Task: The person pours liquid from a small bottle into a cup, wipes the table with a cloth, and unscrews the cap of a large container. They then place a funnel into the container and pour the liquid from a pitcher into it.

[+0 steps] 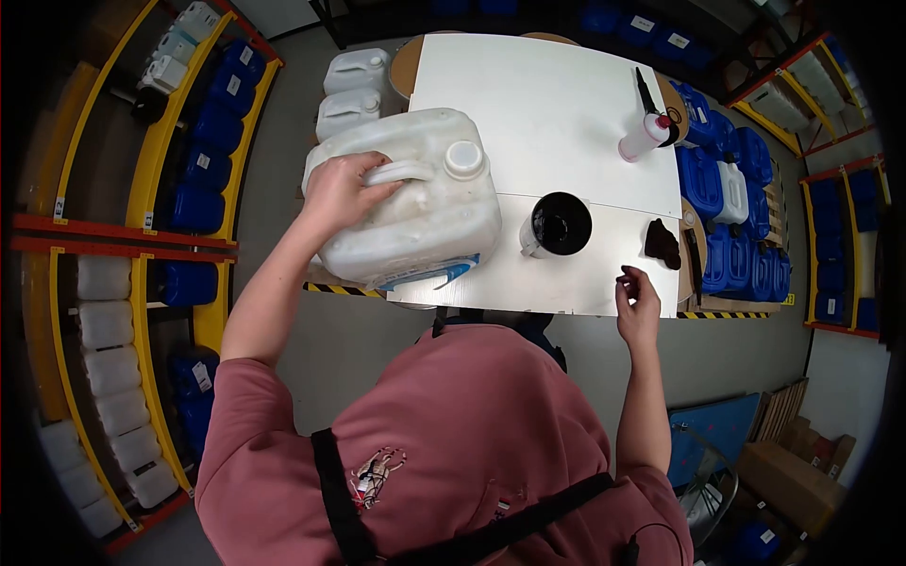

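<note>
My left hand (342,191) is wrapped round the handle of a large whitish plastic jerrycan (425,226). The jerrycan has a white screw cap and a blue-marked label low on its near side, and it is at the left end of the white table (538,104). To its right stands a black-lined cup (561,226) with something dark and shiny inside. My right hand (639,300), its fingertips darkened, hovers by the table's front edge with loosely bent fingers and nothing visible in them. Just beyond it lies a dark brown crumpled cloth (662,243).
A pink bottle with a red cap (645,138) stands at the table's right side, by a black tool (645,91). Blue jerrycans (700,179) crowd the floor on the right. Two white jerrycans (349,111) stand behind left. Racks (151,189) line both sides.
</note>
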{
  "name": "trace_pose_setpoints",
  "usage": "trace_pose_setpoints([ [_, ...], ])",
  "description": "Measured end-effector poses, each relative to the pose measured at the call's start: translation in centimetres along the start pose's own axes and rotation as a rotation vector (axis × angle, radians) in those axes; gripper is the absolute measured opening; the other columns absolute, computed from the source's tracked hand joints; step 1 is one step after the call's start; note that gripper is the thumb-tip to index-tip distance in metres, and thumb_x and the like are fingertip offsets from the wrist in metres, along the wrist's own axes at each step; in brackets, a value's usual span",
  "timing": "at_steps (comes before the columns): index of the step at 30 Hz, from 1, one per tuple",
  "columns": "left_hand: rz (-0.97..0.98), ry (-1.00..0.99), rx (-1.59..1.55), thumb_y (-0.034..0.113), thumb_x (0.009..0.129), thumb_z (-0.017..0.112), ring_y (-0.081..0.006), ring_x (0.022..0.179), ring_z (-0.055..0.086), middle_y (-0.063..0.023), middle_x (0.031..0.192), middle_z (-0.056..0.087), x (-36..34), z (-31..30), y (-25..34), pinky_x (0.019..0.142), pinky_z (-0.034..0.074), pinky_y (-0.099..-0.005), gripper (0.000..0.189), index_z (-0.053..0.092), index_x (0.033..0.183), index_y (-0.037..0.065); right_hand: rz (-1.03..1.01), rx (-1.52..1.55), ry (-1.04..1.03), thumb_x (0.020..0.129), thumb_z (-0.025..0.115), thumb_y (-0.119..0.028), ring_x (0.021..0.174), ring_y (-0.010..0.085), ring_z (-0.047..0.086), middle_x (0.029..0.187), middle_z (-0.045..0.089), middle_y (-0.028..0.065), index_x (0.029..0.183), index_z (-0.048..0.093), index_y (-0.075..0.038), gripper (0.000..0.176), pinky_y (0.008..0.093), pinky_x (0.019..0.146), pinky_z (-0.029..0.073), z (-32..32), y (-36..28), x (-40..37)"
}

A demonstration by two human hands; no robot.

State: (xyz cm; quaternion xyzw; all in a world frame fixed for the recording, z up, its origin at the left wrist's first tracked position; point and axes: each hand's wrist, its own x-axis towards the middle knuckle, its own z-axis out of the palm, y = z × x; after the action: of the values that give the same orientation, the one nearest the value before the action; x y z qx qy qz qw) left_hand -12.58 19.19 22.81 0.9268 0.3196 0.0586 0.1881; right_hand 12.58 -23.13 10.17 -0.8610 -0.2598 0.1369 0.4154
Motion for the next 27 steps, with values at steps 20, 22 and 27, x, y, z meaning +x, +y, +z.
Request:
trace_pose_setpoints([
  [20,0.194,0.047,-0.005,0.038,0.083,0.078,-0.0306,0.092,0.072,-0.0093,0.099,0.077,-2.4,4.7,-0.5,0.083,0.057,-0.0435,0.038,0.078,0.109,0.01,-0.737,-0.687,-0.297,0.084,0.08,-0.049,0.075,0.0269,0.072,0.082,0.07,0.0111,0.099,0.065,-0.002,0.051,0.037,0.065,0.059,10.0,-22.5,8.3],
  [22,0.215,0.062,0.021,0.038,0.083,0.077,-0.0307,0.092,0.072,-0.009,0.099,0.077,-2.3,4.8,-0.4,0.083,0.057,-0.0432,0.038,0.078,0.109,0.011,-0.723,-0.751,-0.306,0.085,0.079,-0.051,0.074,0.0266,0.072,0.081,0.07,0.0106,0.096,0.065,-0.002,0.052,0.0363,0.065,0.059,10.6,-22.8,8.5],
  [27,0.192,0.056,0.022,0.037,0.081,0.077,-0.0318,0.092,0.072,-0.0102,0.099,0.077,-2.5,4.7,-0.9,0.083,0.057,-0.044,0.038,0.077,0.108,0.011,-0.749,-0.695,-0.355,0.087,0.077,-0.044,0.084,0.0303,0.073,0.088,0.071,0.0159,0.094,0.066,0.0,0.046,0.041,0.075,0.059,11.9,-22.5,8.7],
])
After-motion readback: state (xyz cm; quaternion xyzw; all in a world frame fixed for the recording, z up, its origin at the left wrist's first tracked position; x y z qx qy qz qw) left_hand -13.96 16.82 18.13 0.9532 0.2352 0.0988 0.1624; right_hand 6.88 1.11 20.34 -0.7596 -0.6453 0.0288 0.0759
